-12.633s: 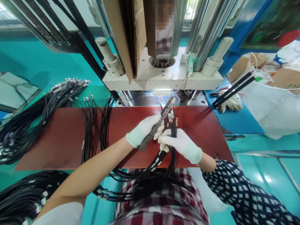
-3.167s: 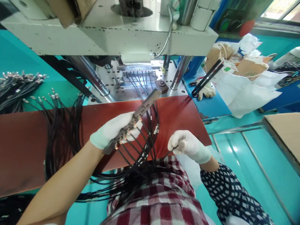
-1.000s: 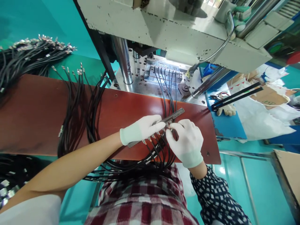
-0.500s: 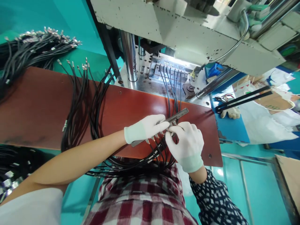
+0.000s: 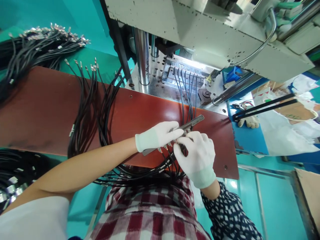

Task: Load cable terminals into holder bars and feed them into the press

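My left hand (image 5: 162, 135), in a white glove, is closed on a narrow grey metal bar (image 5: 197, 122), its thumb lying along it. The bar slants up to the right above the red-brown board. Along its lower edge sits a row of small metal cable ends (image 5: 165, 147), with black cables (image 5: 163, 165) hanging down towards my lap. My right hand (image 5: 196, 156), also gloved, is at the bar's near edge with thumb and forefinger closed around one of these cable ends; the fingers partly hide it. Just beyond the bar, several black cables (image 5: 189, 100) run up into a metal fixture (image 5: 170, 76).
A press (image 5: 172, 25) with steel posts (image 5: 142, 56) stands over the fixture. Cable bundles lie on the board (image 5: 140, 110) at left, and a larger pile (image 5: 50, 43) lies behind them. Pliers and a glove (image 5: 250, 122) rest on the blue surface at right.
My right hand has shifted a little left along the bar, to another cable end. My left hand keeps its hold on the bar. The whole view has moved slightly.
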A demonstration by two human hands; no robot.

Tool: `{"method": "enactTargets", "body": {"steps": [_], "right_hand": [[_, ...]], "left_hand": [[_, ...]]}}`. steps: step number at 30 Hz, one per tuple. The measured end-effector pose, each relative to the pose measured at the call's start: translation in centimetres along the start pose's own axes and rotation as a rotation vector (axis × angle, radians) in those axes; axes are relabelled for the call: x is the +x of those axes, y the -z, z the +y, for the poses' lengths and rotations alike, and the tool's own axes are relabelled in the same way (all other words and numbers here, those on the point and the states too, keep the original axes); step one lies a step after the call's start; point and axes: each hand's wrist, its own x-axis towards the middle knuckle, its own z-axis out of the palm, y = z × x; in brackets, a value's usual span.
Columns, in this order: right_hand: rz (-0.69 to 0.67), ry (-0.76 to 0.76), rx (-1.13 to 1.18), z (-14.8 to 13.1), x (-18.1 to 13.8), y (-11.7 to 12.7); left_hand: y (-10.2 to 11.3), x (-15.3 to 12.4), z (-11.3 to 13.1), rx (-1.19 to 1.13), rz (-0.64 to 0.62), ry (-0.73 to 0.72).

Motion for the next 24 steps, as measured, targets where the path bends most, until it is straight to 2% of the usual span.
{"method": "enactTargets", "body": {"steps": [5,12,15,20,24], "right_hand": [[0.06,0.018,0.03,0.1,0.3,-1.4],[-0.01,0.016,0.053,-0.5,-0.2,0.8],[-0.047,0.048,0.055,-1.0,0.0,0.3],[0.029,0.06,0.078,-1.2,0.3,-1.1],[0.005,0.038,0.103,-1.3,-0.1,0.0]], "left_hand": [[-0.1,0.3,-0.4,0.033,0.026,-0.046],[-0.2,0.0,0.2,-0.056,0.009,0.047],[-0.2,0.0,0.0,-0.051,0.027,0.022],[-0.1,0.1,-0.2,-0.028,0.027,-0.018],[-0.1,0.0,0.1,-0.04,0.025,0.017]]}}
